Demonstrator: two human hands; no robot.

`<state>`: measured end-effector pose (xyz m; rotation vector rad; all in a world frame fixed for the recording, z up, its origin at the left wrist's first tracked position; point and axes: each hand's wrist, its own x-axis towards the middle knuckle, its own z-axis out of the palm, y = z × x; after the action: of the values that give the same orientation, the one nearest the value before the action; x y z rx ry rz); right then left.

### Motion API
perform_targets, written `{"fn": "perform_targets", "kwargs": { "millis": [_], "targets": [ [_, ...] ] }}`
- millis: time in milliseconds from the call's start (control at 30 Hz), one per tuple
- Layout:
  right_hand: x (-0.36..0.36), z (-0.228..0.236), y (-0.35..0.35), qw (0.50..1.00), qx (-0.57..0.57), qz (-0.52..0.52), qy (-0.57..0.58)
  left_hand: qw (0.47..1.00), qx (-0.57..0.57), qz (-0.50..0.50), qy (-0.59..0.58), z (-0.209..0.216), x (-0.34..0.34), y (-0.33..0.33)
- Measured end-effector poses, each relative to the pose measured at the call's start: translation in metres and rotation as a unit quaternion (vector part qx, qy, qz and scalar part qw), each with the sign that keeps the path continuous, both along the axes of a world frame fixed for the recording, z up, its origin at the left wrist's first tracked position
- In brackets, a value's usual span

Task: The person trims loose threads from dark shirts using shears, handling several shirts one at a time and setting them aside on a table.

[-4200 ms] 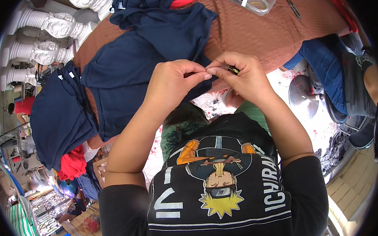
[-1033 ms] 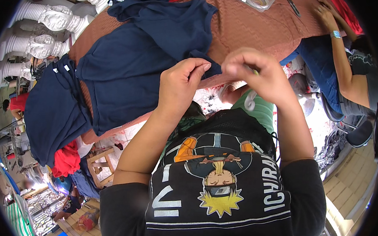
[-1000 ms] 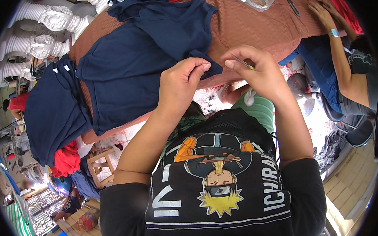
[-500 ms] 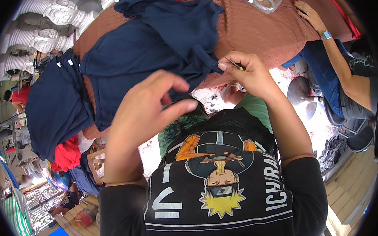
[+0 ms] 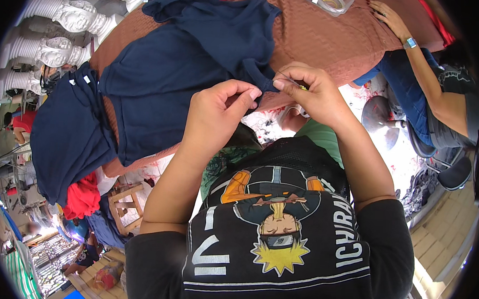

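Observation:
A navy blue garment (image 5: 168, 64) lies spread over the brown-covered table (image 5: 326, 43), its narrow hemmed end reaching toward me. At that end, my left hand (image 5: 217, 108) pinches the fabric's edge between thumb and forefinger. Close beside it on the right, my right hand (image 5: 315, 96) is closed, thumb and forefinger at the same edge. It also grips a small thin dark-tipped tool (image 5: 303, 88) with a yellow part, perhaps thread snips; the fingers hide most of it.
Another navy garment (image 5: 69, 135) hangs over the table's left edge, above red cloth (image 5: 82, 198). A clear plastic container (image 5: 334, 2) stands at the far right. A co-worker's hand (image 5: 390, 19) rests on the table there. White ornate columns (image 5: 70, 16) line the left.
My left hand has moved right and up to the garment's end, its fingers closing from apart to a pinch. My right hand has stayed nearly in place.

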<state>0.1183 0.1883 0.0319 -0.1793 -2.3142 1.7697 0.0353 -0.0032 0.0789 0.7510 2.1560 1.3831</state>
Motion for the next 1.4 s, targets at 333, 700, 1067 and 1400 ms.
{"fn": "perform_targets", "kwargs": {
  "millis": [333, 700, 1067, 1400],
  "targets": [
    [0.017, 0.037, -0.009, 0.961, 0.248, -0.031, 0.119, 0.992, 0.071, 0.008, -0.105, -0.002, -0.004, 0.001],
    [0.02, 0.035, -0.008, 0.931, 0.354, -0.029, 0.084, 0.941, -0.12, -0.177, 0.263, 0.029, 0.001, -0.021],
    [0.016, -0.027, 0.009, 0.993, 0.084, 0.08, 0.021, 0.914, -0.105, -0.142, 0.365, -0.017, 0.025, -0.005],
    [-0.013, -0.004, -0.001, 0.997, -0.08, 0.009, -0.003, 0.98, 0.076, 0.02, 0.184, -0.032, -0.003, 0.009]
  ]
}}
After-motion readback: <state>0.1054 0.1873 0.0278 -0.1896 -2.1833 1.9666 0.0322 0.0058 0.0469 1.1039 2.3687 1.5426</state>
